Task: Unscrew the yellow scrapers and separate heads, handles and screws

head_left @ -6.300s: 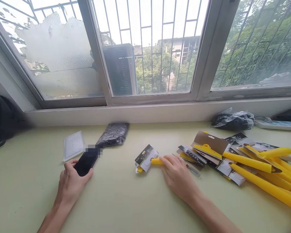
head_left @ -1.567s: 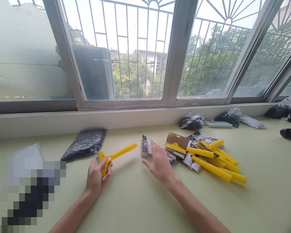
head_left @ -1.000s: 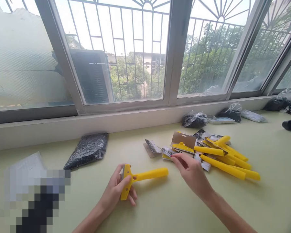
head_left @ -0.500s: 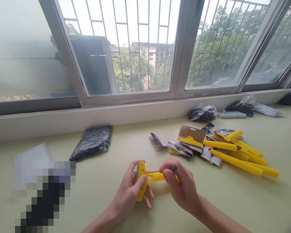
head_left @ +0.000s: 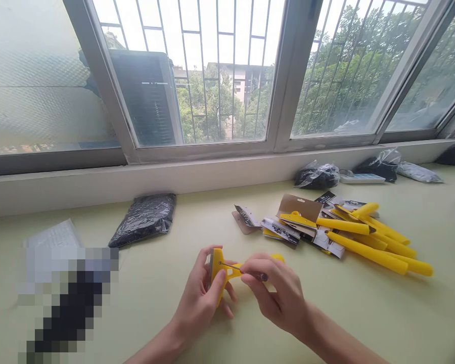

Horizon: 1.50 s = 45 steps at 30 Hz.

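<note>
My left hand (head_left: 200,288) is closed around the head of a yellow scraper (head_left: 233,273), thumb on top and fingers underneath. A metal blade edge shows along the left side of the head. My right hand (head_left: 275,285) pinches a small screwdriver (head_left: 232,267) with a thin shaft and a dark handle. The screwdriver's tip meets the upper screw on the scraper head. The lower part of the head is partly covered by my left thumb, and the scraper's handle runs behind my right hand, its yellow end showing beyond.
Right of my hands lie several yellow scraper handles (head_left: 367,253) and cardboard packages (head_left: 299,205). A black plastic-wrapped packet (head_left: 146,218) is at the back left, beside a clear bag (head_left: 53,247). Bagged dark items (head_left: 316,175) stand along the window ledge. A pixelated area hides something at lower left.
The screwdriver's tip has moved left and up onto the scraper's upper screw. My right hand has shifted slightly left, and the scraper has tilted a little.
</note>
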Motion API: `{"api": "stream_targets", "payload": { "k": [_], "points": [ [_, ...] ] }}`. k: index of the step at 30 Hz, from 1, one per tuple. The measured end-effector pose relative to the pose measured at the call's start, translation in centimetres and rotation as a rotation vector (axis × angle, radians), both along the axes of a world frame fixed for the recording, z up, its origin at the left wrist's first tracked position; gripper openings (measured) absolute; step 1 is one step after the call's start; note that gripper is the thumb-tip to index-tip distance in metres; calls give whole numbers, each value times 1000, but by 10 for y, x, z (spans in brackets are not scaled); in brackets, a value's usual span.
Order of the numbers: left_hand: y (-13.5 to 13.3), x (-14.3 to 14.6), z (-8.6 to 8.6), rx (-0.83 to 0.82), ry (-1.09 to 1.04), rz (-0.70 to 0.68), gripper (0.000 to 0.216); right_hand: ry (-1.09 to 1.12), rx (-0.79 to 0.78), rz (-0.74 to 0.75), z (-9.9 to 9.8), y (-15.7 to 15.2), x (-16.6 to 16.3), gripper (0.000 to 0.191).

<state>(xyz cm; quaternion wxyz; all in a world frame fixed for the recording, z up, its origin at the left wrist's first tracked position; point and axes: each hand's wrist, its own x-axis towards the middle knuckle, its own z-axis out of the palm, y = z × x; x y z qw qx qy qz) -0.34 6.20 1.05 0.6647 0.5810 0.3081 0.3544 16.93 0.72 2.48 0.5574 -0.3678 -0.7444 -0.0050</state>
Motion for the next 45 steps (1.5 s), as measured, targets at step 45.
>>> {"api": "stream_targets", "payload": {
  "k": [45],
  "points": [
    [21, -10, -12, 535, 327, 363, 32, 195, -686, -86, -19, 14, -7, 33]
  ]
}}
